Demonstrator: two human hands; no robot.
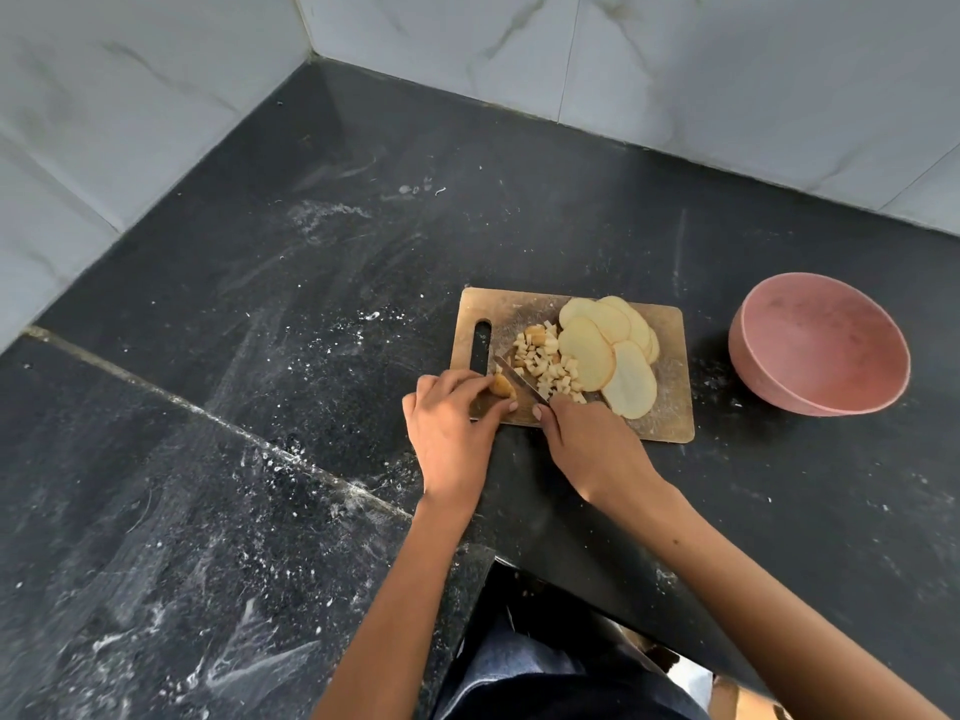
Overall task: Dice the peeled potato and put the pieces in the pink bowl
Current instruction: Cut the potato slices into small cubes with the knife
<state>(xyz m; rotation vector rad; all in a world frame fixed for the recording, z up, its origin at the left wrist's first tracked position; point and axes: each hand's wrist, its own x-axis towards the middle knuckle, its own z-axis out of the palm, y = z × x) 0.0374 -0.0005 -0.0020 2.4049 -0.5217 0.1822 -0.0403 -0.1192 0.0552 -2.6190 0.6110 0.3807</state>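
- The potato piece [503, 387] under the knife lies at the near left corner of the wooden cutting board [670, 407], pinched in the fingertips of the left hand [451, 433]. The fingers curl down over it, judged to steady it and keep the tips behind the cutting line.
- The knife [519, 379] is held in the right hand [592, 449], fingers wrapped on the handle, which the hand hides. The blade angles toward the board's far left and rests just right of the held piece, judged placed for the next cut.
- A heap of small potato cubes [548, 363] lies mid-board, directly right of the blade, apparently pushed clear of the working spot.
- Uncut potato slices [613, 350] lie fanned and overlapping on the right half of the board, touching the heap; judged waiting their turn.
- The pink bowl [821, 345] stands on the dark countertop [311, 304] right of the board, apart from it and tilted toward the person. No potato is visible inside; the transfer is not yet begun.
- The countertop carries white specks and smears.
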